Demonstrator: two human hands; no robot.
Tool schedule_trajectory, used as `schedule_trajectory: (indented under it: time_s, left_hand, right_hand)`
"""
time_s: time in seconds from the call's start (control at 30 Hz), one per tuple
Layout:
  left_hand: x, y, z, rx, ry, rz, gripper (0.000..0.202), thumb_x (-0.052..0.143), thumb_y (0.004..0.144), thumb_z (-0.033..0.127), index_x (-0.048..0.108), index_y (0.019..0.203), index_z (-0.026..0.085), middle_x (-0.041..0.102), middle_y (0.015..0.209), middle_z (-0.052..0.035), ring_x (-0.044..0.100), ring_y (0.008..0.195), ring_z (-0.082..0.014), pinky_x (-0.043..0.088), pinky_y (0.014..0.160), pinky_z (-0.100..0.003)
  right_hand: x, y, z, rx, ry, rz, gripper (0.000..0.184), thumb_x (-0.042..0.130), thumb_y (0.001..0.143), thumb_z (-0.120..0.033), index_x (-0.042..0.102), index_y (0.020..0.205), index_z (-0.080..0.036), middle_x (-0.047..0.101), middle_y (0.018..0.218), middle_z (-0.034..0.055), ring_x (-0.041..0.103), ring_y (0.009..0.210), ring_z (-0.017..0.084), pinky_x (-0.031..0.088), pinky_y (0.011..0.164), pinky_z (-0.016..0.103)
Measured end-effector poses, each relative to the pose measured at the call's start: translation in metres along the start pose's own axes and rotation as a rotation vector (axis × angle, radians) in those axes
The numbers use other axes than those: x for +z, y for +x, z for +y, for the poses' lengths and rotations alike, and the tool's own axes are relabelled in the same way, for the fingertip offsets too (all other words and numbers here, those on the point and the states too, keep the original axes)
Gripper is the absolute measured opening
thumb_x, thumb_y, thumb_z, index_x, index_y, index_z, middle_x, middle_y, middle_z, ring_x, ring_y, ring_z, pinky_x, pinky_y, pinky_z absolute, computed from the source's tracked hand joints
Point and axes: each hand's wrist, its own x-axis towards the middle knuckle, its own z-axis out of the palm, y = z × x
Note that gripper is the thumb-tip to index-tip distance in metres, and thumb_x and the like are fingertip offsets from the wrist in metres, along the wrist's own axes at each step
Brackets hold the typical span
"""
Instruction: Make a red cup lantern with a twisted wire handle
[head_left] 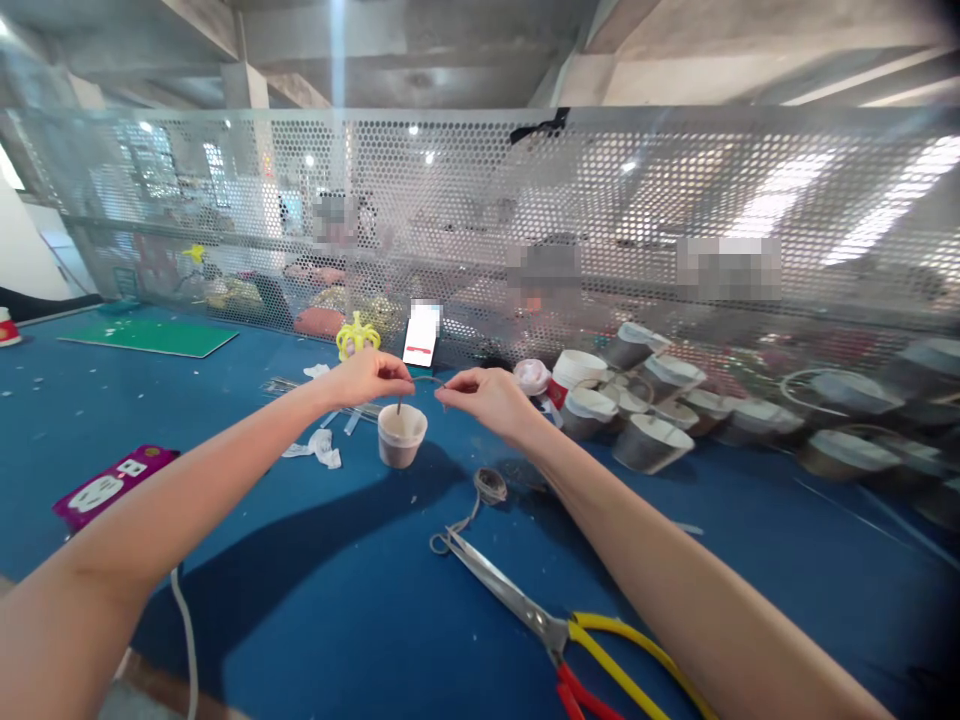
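Observation:
Above a small whitish cup (400, 450), my left hand (373, 378) pinches a thin greyish-brown cord or wire (429, 379). My right hand (480, 392) pinches the same strand a little to the right, and it arches between my fingertips. A short dark piece hangs below my left fingers into the cup's mouth; whether it belongs to that strand I cannot tell. The cup stands upright on the blue table. Nearer to me lies a small coil of grey cord (490, 486), its tail running to the tips of large shears (536, 615) with yellow and red handles.
Many similar pots (654, 443) crowd the right side. A purple packet (112, 485) lies left, near white scraps (322, 448) and thin rods. Behind stand a lit phone (421, 335) and a yellow claw-like object (358, 337). A perforated metal screen (450, 210) closes the back; people sit beyond.

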Motion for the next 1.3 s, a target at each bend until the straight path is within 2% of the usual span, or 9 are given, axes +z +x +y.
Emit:
schedule_trajectory:
  time_s: [0.13,0.3,0.57,0.73,0.87,1.1,1.23,1.3]
  left_hand:
    - [-0.003,0.001,-0.011,-0.062,-0.007,-0.008,0.008,0.061,0.066,0.018,0.060,0.061,0.012,0.049,0.049,0.0043,0.038,0.046,-0.0053,0.030,0.047,-0.020]
    - [-0.004,-0.003,-0.020,-0.071,-0.117,-0.042,0.015,0.055,0.073,0.024,0.062,0.071,0.011,0.055,0.058,0.0011,0.039,0.047,-0.0049,0.030,0.046,-0.020]
    - [-0.005,0.001,-0.017,-0.126,-0.423,-0.139,0.012,0.058,0.072,0.022,0.063,0.076,0.012,0.059,0.065,-0.0002,0.046,0.056,-0.0057,0.027,0.048,-0.019]
    - [-0.004,0.001,-0.016,-0.134,-0.457,-0.139,0.009,0.061,0.069,0.021,0.062,0.071,0.012,0.059,0.065,0.0003,0.048,0.058,-0.0061,0.029,0.050,-0.020]
    - [-0.001,0.001,-0.018,-0.130,-0.379,-0.078,0.009,0.056,0.072,0.020,0.061,0.072,0.012,0.059,0.062,0.0006,0.045,0.052,-0.0049,0.027,0.047,-0.019]
    - [0.002,0.002,-0.023,-0.071,-0.064,0.073,0.012,0.055,0.072,0.021,0.060,0.076,0.011,0.060,0.061,-0.0003,0.043,0.048,-0.0057,0.031,0.046,-0.019]
    - [0.001,0.003,-0.025,-0.033,0.052,0.175,0.007,0.058,0.068,0.016,0.061,0.072,0.013,0.060,0.063,-0.0006,0.048,0.056,-0.0088,0.037,0.055,-0.022]
    - [0.002,0.002,-0.023,0.023,0.235,0.232,0.008,0.058,0.069,0.017,0.062,0.073,0.013,0.062,0.065,-0.0016,0.050,0.059,-0.0109,0.037,0.059,-0.025]
  right_hand:
    - [0.008,0.008,0.000,-0.049,-0.062,-0.001,0.017,0.056,0.072,-0.023,0.069,0.070,-0.012,0.068,0.065,0.0056,0.059,0.061,0.016,0.041,0.054,0.024]
    - [0.012,0.013,-0.003,-0.095,-0.099,0.002,0.016,0.054,0.073,-0.018,0.070,0.076,-0.013,0.069,0.069,0.0051,0.060,0.063,0.016,0.042,0.056,0.023]
    - [0.002,0.012,-0.007,-0.150,-0.144,0.064,0.015,0.056,0.073,-0.019,0.070,0.075,-0.014,0.069,0.073,0.0044,0.061,0.066,0.016,0.043,0.060,0.023]
    - [0.000,0.010,-0.008,-0.162,-0.145,0.067,0.015,0.056,0.073,-0.018,0.070,0.075,-0.013,0.069,0.070,0.0044,0.061,0.063,0.015,0.043,0.058,0.022]
    - [0.001,0.010,-0.008,-0.138,-0.143,0.063,0.015,0.056,0.073,-0.019,0.070,0.073,-0.014,0.069,0.068,0.0037,0.061,0.061,0.015,0.043,0.057,0.022]
    - [0.004,0.010,-0.008,-0.099,-0.162,0.076,0.016,0.056,0.072,-0.019,0.070,0.073,-0.014,0.069,0.066,0.0033,0.061,0.060,0.015,0.041,0.054,0.022]
    - [0.005,0.011,-0.008,-0.093,-0.149,0.070,0.016,0.056,0.071,-0.020,0.070,0.073,-0.013,0.069,0.066,0.0041,0.062,0.060,0.015,0.042,0.055,0.022]
    - [0.006,0.012,-0.007,-0.093,-0.142,0.068,0.016,0.056,0.071,-0.020,0.070,0.073,-0.013,0.069,0.065,0.0045,0.062,0.060,0.015,0.042,0.055,0.022]
